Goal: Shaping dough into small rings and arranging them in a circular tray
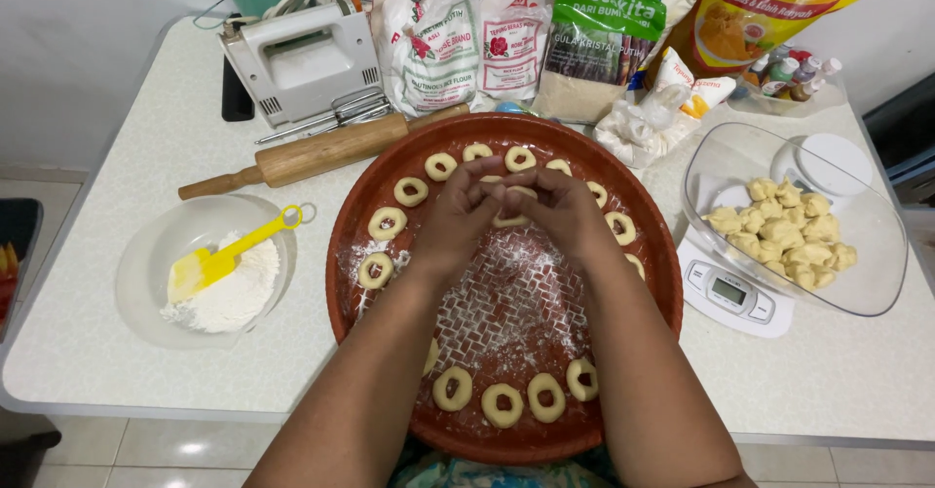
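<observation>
My left hand and my right hand meet over the middle of a round brown woven tray dusted with flour. Together their fingertips pinch one pale dough ring, held just above the tray. Several more dough rings lie around the tray's rim, along the far edge and the near edge. A clear bowl of small dough pieces sits on a white kitchen scale to the right of my right hand.
Left of the tray stand a glass bowl of flour with a yellow spatula, a wooden rolling pin and a white hand mixer. Bags of flour and sugar line the back. Small bottles stand at the far right.
</observation>
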